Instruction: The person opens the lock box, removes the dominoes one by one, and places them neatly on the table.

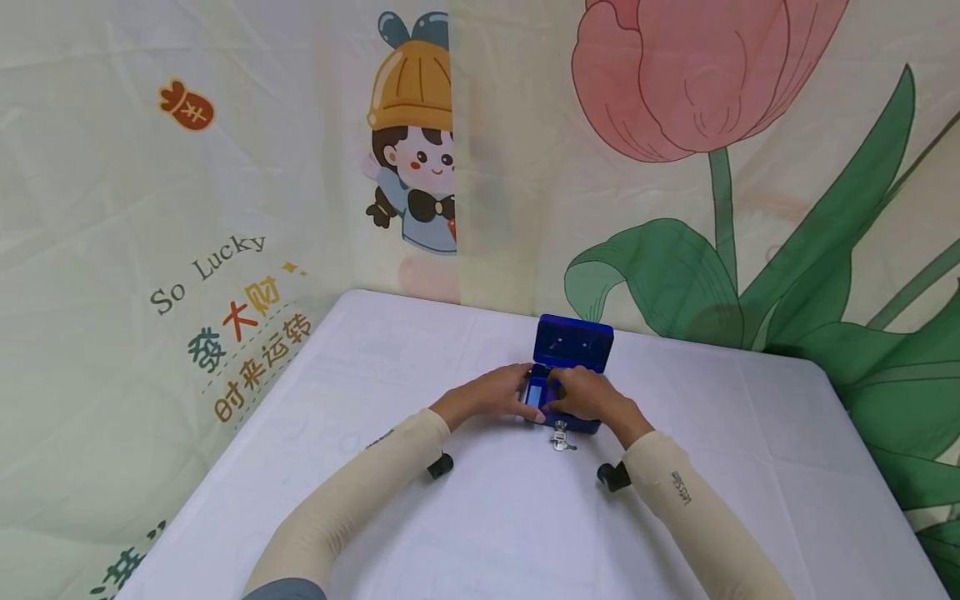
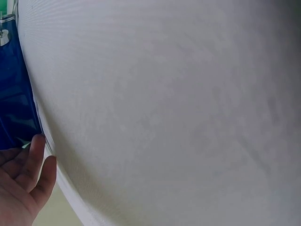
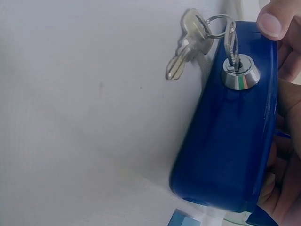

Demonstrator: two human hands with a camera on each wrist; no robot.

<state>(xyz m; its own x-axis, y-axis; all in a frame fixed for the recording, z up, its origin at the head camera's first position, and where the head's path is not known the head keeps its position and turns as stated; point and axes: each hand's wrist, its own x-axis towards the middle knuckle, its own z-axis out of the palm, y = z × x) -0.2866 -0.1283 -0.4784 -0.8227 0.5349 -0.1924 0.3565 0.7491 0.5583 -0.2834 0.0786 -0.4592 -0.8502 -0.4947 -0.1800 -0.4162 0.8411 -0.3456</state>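
A small blue lockable cash box [image 1: 573,423] stands on the table with its lid [image 1: 573,342] raised toward the back. At the box's left end, my left hand [image 1: 495,392] holds it, thumb over the front rim and other fingers along the side. My right hand [image 1: 585,393] reaches into the open box with bent fingers. The front wall hides those fingertips in the right wrist view, so whether they grip anything cannot be seen. Something purple shows beside them. A key sits in the silver lock [image 3: 241,73], with another key [image 3: 188,52] hanging from the same ring.
White cloth covers the table [image 1: 480,517]. Behind it hangs a printed curtain [image 1: 510,208], close to the raised lid. Beige sleeves cover both forearms, and a dark wrist camera [image 1: 441,466] sits under the left one.
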